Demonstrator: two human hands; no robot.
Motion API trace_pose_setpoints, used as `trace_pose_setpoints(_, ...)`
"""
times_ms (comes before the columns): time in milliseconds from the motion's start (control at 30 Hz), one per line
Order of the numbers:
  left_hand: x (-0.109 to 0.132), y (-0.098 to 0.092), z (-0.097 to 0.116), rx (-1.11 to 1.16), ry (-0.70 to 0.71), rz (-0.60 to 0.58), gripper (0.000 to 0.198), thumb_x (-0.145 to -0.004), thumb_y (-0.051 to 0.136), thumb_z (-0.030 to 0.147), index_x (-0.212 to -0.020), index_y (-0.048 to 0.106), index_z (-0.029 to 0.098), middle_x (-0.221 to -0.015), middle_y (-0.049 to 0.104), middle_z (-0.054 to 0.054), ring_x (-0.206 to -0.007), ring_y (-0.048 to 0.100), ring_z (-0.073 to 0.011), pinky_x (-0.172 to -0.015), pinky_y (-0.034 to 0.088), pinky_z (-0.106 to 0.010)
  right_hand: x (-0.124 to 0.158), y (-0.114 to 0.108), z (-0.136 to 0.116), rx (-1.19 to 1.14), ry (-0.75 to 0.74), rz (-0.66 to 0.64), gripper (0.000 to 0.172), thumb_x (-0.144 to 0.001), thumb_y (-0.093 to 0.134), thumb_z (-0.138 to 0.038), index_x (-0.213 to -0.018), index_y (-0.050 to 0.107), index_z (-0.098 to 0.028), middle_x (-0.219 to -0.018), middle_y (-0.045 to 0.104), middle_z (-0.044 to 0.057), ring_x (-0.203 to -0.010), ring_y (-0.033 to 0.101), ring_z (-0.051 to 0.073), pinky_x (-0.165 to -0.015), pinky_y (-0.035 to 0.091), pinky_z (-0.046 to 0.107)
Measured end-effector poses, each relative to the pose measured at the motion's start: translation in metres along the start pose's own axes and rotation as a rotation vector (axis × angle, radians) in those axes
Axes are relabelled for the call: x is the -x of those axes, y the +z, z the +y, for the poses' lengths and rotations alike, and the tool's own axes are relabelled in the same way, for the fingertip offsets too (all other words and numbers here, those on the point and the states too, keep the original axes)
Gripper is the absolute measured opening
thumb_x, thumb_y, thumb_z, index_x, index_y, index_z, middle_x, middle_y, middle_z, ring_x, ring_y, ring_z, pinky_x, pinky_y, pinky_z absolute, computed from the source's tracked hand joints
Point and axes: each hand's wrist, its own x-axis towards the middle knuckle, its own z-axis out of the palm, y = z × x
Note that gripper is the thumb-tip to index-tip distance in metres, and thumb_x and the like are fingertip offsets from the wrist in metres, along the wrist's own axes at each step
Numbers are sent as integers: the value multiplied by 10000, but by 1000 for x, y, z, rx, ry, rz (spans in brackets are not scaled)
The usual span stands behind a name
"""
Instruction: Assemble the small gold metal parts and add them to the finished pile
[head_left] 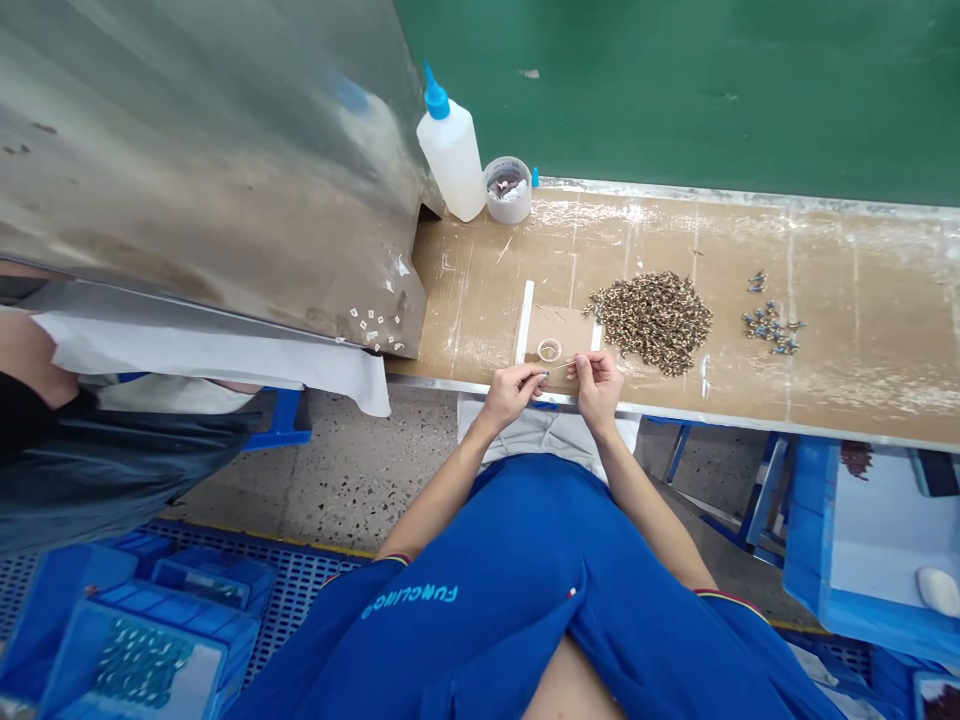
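My left hand (514,388) and my right hand (598,383) meet at the near edge of the workbench (825,400). Both are pinched, fingertips facing each other, around something tiny and thin that I cannot make out. Just beyond them lies a small ring-shaped part (549,350) on a brown cardboard pad (566,330). A heap of small brass-coloured parts (652,320) sits right of the pad. Further right is a small cluster of bluish parts (769,325).
A white squeeze bottle with a blue nozzle (452,150) and a small clear cup (508,190) stand at the back of the bench. A large metal housing (210,170) fills the left. Another person (45,440) sits left. Blue crates (142,640) lie below; a blue bin (877,540) sits right.
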Motion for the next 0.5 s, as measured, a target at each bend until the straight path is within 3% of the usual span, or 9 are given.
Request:
trace_pose_setpoints(200,0,2,2,-17,-22,12,288,-932,592,397,-922,734,147,-755,714,-43,-563,656,-118,-508,546,-206,2,-3,6,58,-16,-75,451,-885,594,-679,-875,605,-228,-751,714,31,-636,662,179,-593,570,329)
trace_pose_setpoints(500,0,2,7,-79,-2,5,300,-953,575,404,-933,727,146,-753,700,-39,-541,628,-110,-513,537,-211,5,-2,10,73,-34,-84,445,-872,621,-667,-862,634,-222,-741,722,39,-644,677,188,-593,571,325)
